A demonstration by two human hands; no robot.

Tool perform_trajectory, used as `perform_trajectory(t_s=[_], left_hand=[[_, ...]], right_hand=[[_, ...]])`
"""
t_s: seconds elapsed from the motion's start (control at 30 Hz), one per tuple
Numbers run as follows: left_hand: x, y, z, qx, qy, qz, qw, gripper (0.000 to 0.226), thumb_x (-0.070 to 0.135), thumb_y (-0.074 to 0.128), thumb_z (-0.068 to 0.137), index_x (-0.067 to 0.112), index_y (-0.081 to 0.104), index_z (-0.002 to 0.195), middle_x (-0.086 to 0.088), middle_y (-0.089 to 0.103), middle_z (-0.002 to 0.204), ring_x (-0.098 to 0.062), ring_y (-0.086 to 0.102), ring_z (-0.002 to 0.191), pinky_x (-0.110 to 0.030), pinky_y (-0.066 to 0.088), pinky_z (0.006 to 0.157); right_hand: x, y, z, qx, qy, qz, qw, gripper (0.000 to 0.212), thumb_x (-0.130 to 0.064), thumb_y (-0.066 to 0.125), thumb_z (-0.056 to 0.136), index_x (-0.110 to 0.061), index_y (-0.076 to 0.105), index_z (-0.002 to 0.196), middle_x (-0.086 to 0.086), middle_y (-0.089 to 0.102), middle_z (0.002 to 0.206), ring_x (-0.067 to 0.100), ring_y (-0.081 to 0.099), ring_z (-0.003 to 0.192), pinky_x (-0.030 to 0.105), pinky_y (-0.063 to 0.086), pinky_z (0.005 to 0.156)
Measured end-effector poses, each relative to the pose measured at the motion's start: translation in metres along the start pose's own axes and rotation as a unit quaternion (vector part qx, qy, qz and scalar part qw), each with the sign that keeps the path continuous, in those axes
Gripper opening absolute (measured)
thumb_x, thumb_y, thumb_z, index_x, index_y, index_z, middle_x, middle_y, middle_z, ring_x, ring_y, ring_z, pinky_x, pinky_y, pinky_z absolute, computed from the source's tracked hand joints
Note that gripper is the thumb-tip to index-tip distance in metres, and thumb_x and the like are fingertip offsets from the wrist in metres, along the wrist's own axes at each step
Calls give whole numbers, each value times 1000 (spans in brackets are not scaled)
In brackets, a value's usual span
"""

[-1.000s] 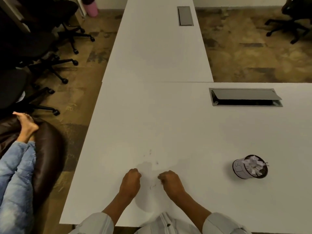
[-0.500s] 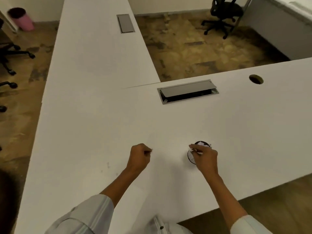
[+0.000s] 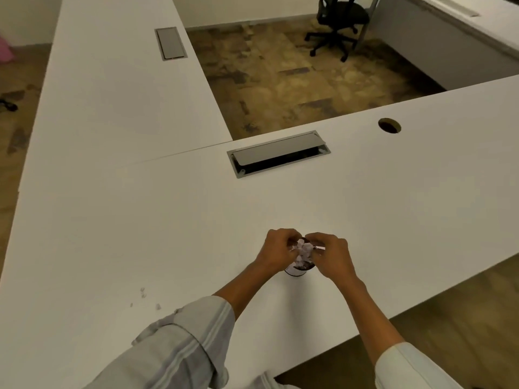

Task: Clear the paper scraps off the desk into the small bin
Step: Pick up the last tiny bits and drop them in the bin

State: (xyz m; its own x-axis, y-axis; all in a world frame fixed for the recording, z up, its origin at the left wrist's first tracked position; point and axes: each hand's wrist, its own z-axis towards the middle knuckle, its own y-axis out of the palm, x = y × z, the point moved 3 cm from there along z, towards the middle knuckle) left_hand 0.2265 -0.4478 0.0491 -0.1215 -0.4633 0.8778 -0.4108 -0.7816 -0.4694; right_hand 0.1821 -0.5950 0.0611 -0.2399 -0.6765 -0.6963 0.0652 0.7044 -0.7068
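1. I see both hands meet above the small bin (image 3: 298, 272), which stands on the white worktop (image 3: 393, 220) near its front edge.
2. My left hand (image 3: 276, 252) is curled, fingertips pinched at the heap of paper scraps (image 3: 303, 252) piled over the bin's mouth.
3. My right hand (image 3: 331, 255) is curled too, fingers pinching the same heap from the other side.
4. A few tiny loose scraps (image 3: 143, 292) lie on the worktop well to the left of the bin.
5. Farther back, a cable hatch (image 3: 278, 154) sits half open in the worktop, with a round grommet hole (image 3: 389, 125) to its right.
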Motion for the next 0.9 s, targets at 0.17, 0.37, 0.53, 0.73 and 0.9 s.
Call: perform_trajectory(t_s=[0.17,0.37,0.53,0.73,0.9], left_hand=[[-13,-5,-4,-26,-24,-48,998,46,-4,62,73,7,57,117,-17,65,109,-22,67,99,-31,56,88],[-35,-35,-26,16,-39,-25,999,43,-1,58,75,14,54,115,-7,64,106,-14,64,98,-28,55,81],[-89,-77,-74,69,-84,56,992,44,13,66,75,16,54,118,0,59,114,-12,57,101,-30,51,84],[-155,-133,-157,82,-170,179,965,57,26,64,73,15,48,127,-4,48,130,-20,46,121,-34,46,95],[-192,-184,-215,49,-253,249,934,88,40,74,66,15,32,139,-8,32,145,-25,30,134,-40,40,104]], right_hand=[[4,-10,-2,38,-11,-9,999,28,1,65,80,-9,71,105,4,72,100,9,64,85,23,56,72],[-4,3,-11,57,-43,7,997,23,-2,64,80,-16,72,96,-7,71,90,5,66,80,29,59,70],[-30,47,-28,-3,-90,49,995,19,-2,65,82,-16,71,94,-9,68,87,7,66,77,24,57,70],[-58,137,-47,-146,-110,24,983,18,-9,67,76,-22,65,87,-10,65,80,6,64,69,20,53,60],[-78,213,-55,-265,-123,-39,956,31,-16,69,77,-20,63,107,-2,64,95,10,64,81,28,57,73]])
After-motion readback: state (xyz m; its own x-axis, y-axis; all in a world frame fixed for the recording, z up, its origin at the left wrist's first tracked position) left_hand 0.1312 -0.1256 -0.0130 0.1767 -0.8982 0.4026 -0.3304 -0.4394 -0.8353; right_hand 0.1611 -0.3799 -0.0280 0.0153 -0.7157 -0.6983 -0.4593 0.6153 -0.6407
